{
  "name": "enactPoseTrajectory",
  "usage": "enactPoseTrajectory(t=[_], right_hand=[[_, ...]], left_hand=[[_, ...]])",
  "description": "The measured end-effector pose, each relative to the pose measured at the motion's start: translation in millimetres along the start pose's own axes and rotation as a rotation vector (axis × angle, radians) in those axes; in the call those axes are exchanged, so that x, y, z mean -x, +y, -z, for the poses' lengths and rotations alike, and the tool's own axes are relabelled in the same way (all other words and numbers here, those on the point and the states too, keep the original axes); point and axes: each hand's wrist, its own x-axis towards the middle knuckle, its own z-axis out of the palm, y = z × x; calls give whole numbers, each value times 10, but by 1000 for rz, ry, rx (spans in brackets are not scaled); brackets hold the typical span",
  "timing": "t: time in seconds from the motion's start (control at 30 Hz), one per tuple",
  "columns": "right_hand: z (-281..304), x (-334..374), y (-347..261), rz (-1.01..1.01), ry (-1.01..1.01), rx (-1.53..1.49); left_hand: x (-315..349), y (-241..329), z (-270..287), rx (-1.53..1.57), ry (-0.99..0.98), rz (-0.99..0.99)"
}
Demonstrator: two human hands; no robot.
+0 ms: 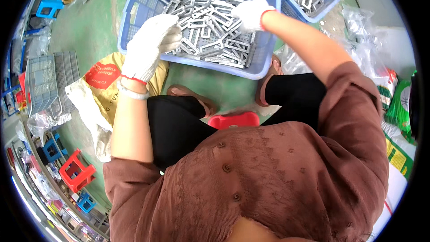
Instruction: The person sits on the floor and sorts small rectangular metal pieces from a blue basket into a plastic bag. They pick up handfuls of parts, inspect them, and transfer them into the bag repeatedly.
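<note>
A blue plastic basket (201, 65) stands on the floor in front of me, holding many small grey metal frames (219, 47), mostly rectangular with open middles. Both my hands wear white knit gloves with red cuffs. My left hand (152, 40) hovers at the basket's near left rim, its fingers loosely bent and a little apart, with nothing visible between them. Over the right part of the pile is my right hand (252, 14), its fingers drawn together and pointing left at the frames. Whatever lies under its fingertips is hidden.
Another blue basket (329, 11) with similar frames adjoins at the far right. A yellow sack (114, 89) lies left of my legs. Stools, one red (77, 170), and grey wire baskets (51, 80) stand further left. Clear plastic bags (360, 40) lie at right.
</note>
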Motion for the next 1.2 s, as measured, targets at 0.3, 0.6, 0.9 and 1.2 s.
enactPoseTrajectory(t=[0.3, 0.6, 0.9, 1.2], right_hand=[[-1303, -1220, -832, 132, -243, -156], [-1538, -1300, -884, 206, -312, 26], [-1778, -1515, -889, 70, -222, -122], [-1768, -1412, -990, -89, -190, -323]], left_hand=[[156, 283, -28, -102, 96, -16], [80, 380, -84, -186, 97, 39], [-4, 318, -107, -227, 57, 55], [-11, 297, -75, -427, 5, -5]])
